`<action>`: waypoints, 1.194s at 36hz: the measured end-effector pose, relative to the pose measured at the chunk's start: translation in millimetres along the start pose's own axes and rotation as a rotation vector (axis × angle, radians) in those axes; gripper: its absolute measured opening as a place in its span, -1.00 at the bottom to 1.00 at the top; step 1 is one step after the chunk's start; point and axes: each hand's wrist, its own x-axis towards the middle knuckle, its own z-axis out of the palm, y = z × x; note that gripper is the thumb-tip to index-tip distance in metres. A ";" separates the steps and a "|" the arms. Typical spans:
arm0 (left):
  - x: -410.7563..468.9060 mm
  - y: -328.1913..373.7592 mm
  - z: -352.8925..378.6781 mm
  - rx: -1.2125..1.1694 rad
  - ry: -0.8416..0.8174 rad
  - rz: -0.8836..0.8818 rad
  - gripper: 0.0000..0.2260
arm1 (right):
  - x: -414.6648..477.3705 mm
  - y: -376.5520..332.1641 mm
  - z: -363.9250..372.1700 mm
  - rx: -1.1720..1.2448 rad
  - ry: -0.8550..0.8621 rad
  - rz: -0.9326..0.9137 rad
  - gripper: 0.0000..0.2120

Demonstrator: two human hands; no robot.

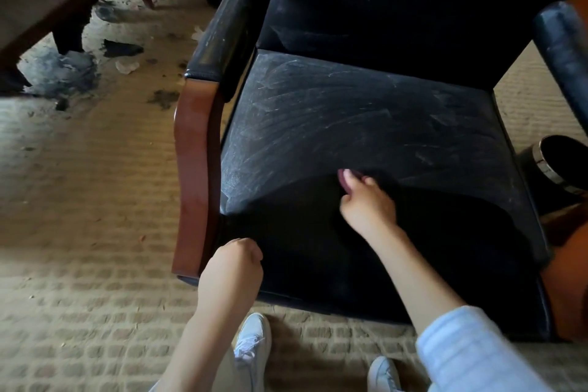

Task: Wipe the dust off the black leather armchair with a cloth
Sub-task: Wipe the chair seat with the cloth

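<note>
The black leather armchair (366, 111) fills the middle and right of the view. The far part of its seat is streaked grey with dust and the near part is dark. The right hand (366, 204) rests on the middle of the seat, fingers curled round a cloth (344, 181), of which only a pinkish bit shows. The left hand (235, 261) is clenched at the seat's near left corner, beside the wooden arm (194, 169). A black bin (560, 162) stands to the right on the stained carpet (79, 200).
</note>
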 end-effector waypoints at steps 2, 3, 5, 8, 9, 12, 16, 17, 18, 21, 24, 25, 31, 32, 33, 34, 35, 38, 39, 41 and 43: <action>0.3 0.8 -0.7 0.002 -0.003 -0.002 -0.72 | -13.6 -28.3 11.8 0.008 -0.013 -0.149 -0.45; 0.6 0.8 -1.0 0.007 -0.005 -0.006 -0.73 | -21.3 -42.8 18.5 0.015 -0.018 -0.230 -0.46; 1.0 0.5 -0.8 0.026 -0.014 -0.007 -0.77 | -35.6 -71.0 31.6 0.024 -0.039 -0.381 -0.46; -0.8 -1.1 -1.4 0.042 -0.035 -0.014 -0.78 | -45.7 -100.8 43.4 -0.048 -0.120 -0.514 -0.47; -1.3 -1.6 -2.1 0.036 -0.036 -0.020 -0.79 | -44.1 -106.0 43.9 -0.077 -0.142 -0.542 -0.48; -1.2 -3.8 -3.1 0.033 -0.008 -0.009 -0.79 | -29.3 -115.1 38.5 -0.068 -0.121 -0.609 -0.50; -2.1 -5.1 -3.1 0.004 0.038 0.015 -0.72 | 4.2 -128.2 31.5 0.031 0.066 -0.607 -0.59; -2.0 -5.5 -3.7 0.001 0.046 0.013 -0.70 | 10.6 -131.4 31.6 0.055 0.112 -0.616 -0.60; -1.6 -5.9 -4.3 0.002 0.054 0.013 -0.69 | 15.7 -134.0 32.5 0.056 0.149 -0.641 -0.61; 2.2 -8.2 -4.6 0.006 0.071 0.007 -0.68 | 22.5 -136.1 38.3 -0.060 0.202 -0.736 -0.66; 5.5 -8.5 -4.4 0.013 0.084 -0.005 -0.67 | 20.5 -130.8 39.9 -0.125 0.190 -0.785 -0.65; 6.0 -8.3 -3.8 0.018 0.083 -0.004 -0.66 | 17.7 -127.5 38.5 -0.146 0.160 -0.805 -0.62; 4.4 -5.8 -1.8 0.048 0.092 0.022 -0.65 | -8.7 -89.0 35.9 -0.210 0.036 -1.003 -0.62; 3.9 -5.4 -1.3 0.058 0.092 0.038 -0.65 | -11.6 -82.9 38.6 -0.190 0.054 -1.046 -0.63; 3.4 -5.3 -0.9 0.070 0.094 0.049 -0.65 | -13.6 -77.4 41.8 -0.195 0.069 -1.077 -0.64; 2.7 -5.6 0.5 0.092 0.093 0.059 -0.66 | -13.8 -73.0 45.0 -0.212 0.110 -1.106 -0.67; 2.4 -5.8 2.4 0.110 0.092 0.075 -0.68 | -13.0 -70.7 47.2 -0.231 0.147 -1.136 -0.70; 0.3 -6.7 9.3 0.203 0.088 0.133 -0.76 | -6.4 -75.1 46.4 -0.283 0.187 -1.234 -0.63; 0.7 -7.6 11.1 0.236 0.095 0.161 -0.79 | -4.8 -79.4 43.2 -0.319 0.159 -1.254 -0.58; 2.9 -9.1 13.0 0.257 0.082 0.192 -0.79 | 4.2 -87.5 37.8 -0.345 0.101 -1.224 -0.56; 6.8 -9.2 12.6 0.353 0.042 0.214 -0.67 | 16.1 -96.9 32.1 -0.330 0.161 -1.129 -0.61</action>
